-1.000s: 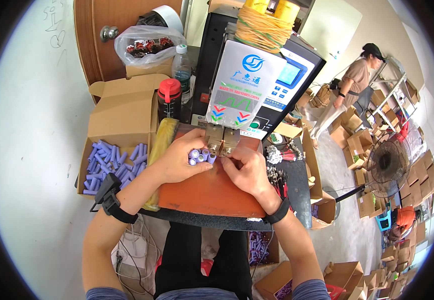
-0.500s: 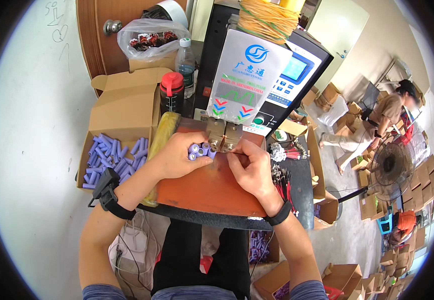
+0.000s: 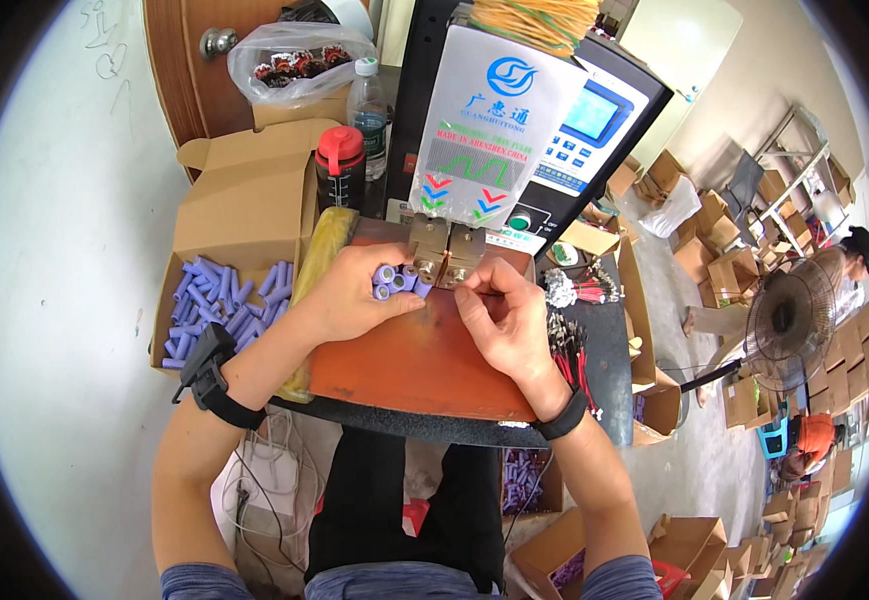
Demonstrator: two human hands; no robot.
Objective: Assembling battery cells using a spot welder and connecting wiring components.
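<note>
My left hand (image 3: pixel 350 300) is closed around several purple cylindrical battery cells (image 3: pixel 397 284), their round ends turned up toward me. The cells sit just in front of the metal electrode head (image 3: pixel 447 250) of a spot welder (image 3: pixel 500 110). On the other side of that head, my right hand (image 3: pixel 510 325) pinches thumb and forefinger together close to the electrode tips. What the pinch holds is too small to make out. Both hands are over an orange mat (image 3: pixel 405 375) on the bench.
Left of the mat lie a yellow wrapped roll (image 3: pixel 323 255) and an open carton (image 3: pixel 245 200) of purple cells. A red-lidded bottle (image 3: pixel 341 180) and water bottle (image 3: pixel 368 115) stand behind. Red-and-black wires (image 3: pixel 573 355) lie right. Beyond are a fan (image 3: pixel 795 320) and two people.
The view has shifted slightly. My hands keep their places at the electrode head, with the cells still in my left hand. The person in the background has moved right, now partly behind the fan.
</note>
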